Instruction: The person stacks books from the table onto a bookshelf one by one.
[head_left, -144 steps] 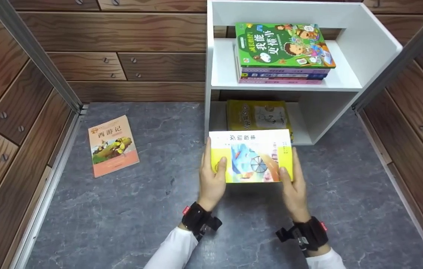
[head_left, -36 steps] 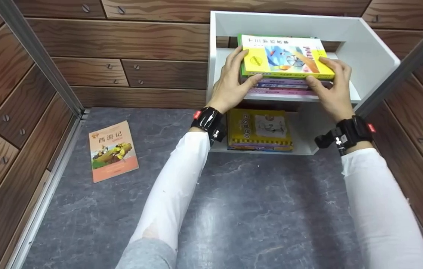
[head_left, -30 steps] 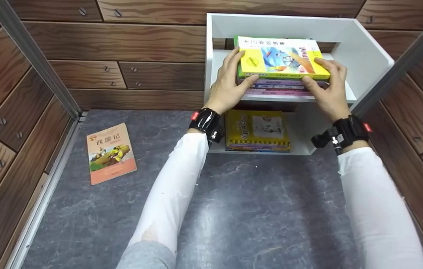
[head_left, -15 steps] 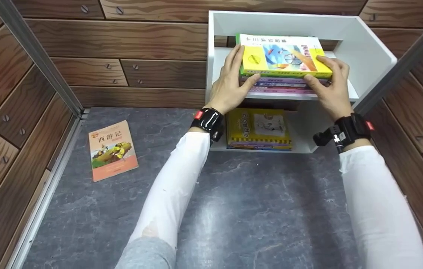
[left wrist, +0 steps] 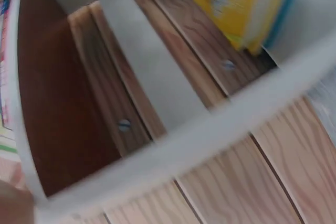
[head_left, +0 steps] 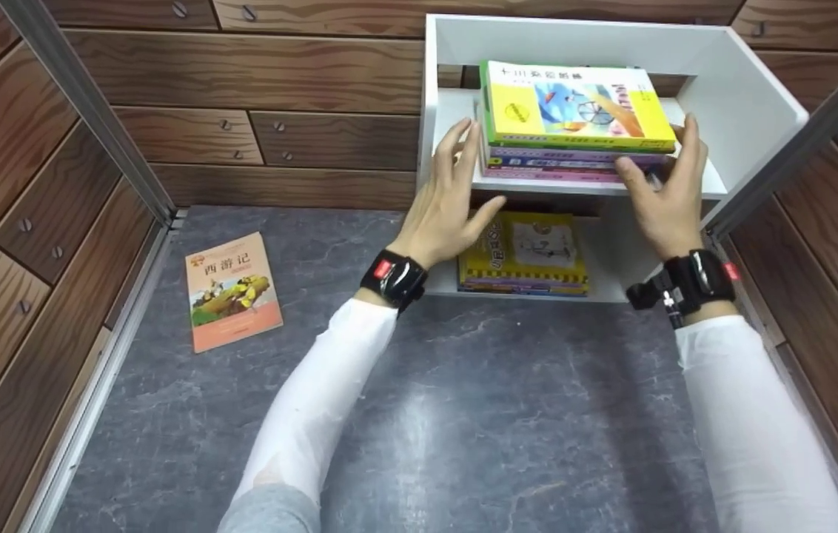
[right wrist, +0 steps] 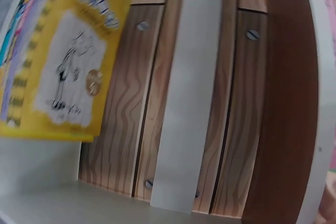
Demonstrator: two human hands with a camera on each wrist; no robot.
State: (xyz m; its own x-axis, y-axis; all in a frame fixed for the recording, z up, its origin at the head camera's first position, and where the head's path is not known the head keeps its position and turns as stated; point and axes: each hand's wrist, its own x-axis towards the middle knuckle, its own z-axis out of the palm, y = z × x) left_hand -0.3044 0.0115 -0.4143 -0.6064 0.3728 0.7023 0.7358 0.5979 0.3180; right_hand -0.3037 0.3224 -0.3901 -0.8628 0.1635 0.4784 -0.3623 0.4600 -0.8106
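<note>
A yellow-and-white book lies flat on top of a stack of books on the upper shelf of a small white bookshelf. My left hand, fingers extended and thumb spread, is apart from the stack at its front left. At the right end of the stack is my right hand, fingers extended and thumb close to the front spines. Whether that hand touches the books cannot be told. Both wrist views look into the lower compartment, where yellow-covered books lie; little of either hand shows there.
An orange-pink book lies on the grey marbled floor to the left. Below the stack, a second pile with a yellow cover sits on the lower shelf. Wood-patterned walls enclose the area.
The yellow-and-white book went from between both hands above the floor to the top of the stack. In the last half second both hands loosened, the left drawing back down and left.
</note>
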